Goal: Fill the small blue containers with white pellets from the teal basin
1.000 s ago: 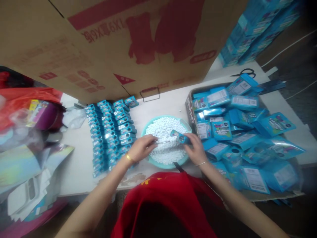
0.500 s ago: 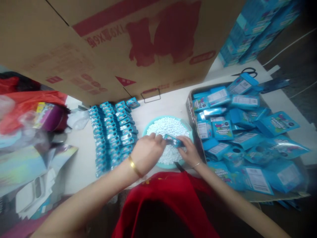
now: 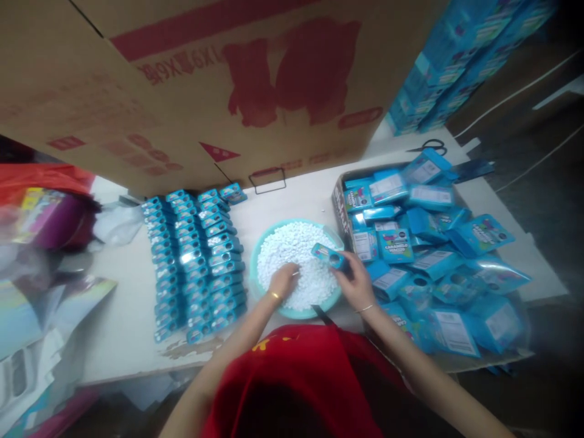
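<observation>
My right hand (image 3: 356,283) grips a small blue candy box (image 3: 329,257) over the right part of a round turquoise bowl (image 3: 256,258). A dark round hole shows on the side of this box. White candies (image 3: 312,234), small and rounded, fill the bowl. My left hand (image 3: 285,281) is down among them at the bowl's left, fingers curled and closed on some candies; its fingertips are partly hidden. Just left of the bowl, several rows of blue candy boxes (image 3: 191,255) stand packed side by side.
An open carton (image 3: 340,204) heaped with blue boxes and pouches stands at the right. Behind rises a large cardboard box (image 3: 182,109). Scissors (image 3: 431,148) lie at the back right near stacked blue boxes (image 3: 433,79). Plastic bags and packaging (image 3: 41,310) crowd the left.
My left hand has left the small box and gone down into the candies at the left. The right hand keeps the box, now held alone. The whole view has shifted slightly.
</observation>
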Motion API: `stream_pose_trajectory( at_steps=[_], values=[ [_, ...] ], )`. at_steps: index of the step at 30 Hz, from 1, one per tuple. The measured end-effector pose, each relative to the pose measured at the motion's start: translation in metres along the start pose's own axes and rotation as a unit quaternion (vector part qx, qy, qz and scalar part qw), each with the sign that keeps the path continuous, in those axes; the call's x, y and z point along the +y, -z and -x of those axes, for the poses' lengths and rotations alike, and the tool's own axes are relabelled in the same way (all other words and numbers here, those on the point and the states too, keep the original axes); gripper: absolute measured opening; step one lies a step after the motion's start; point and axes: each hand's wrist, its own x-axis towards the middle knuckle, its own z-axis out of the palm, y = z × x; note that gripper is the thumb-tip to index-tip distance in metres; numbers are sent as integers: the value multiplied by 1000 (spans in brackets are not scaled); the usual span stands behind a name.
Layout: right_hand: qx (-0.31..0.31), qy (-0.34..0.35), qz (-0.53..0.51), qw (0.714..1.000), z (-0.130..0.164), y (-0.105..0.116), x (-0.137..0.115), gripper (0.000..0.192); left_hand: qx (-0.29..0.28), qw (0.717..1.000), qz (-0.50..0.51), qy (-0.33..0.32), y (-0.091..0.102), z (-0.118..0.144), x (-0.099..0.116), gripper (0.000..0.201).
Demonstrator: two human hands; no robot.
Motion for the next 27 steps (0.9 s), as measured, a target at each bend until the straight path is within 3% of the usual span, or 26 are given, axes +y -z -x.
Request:
stream_pose_trajectory(
  at_steps=[3,8,12,15,21,24,27],
  values=[
    [28,-25,-9,999,0,1,0,37,6,998,70,-9,12,3,0,21],
    [27,-8,6,1000,0,3,0,35,38,992,99,-71,76,34,-1,23],
    [-33,37,23,998,0,-4,-3,38,21,990,30,-135,133,51,23,22],
    [-61,64,17,996,2,-12,-10,41,-8,983,-89,-160,162,53,54,22],
    [-81,90,-4,993,7,-25,-20,42,-64,922,-349,-154,183,56,122,16],
    [-86,85,-17,993,9,-26,-18,41,-76,903,-388,-166,194,63,145,13],
    [-86,70,-41,993,11,-24,-16,41,-69,910,-374,-163,208,66,147,14]
  ],
)
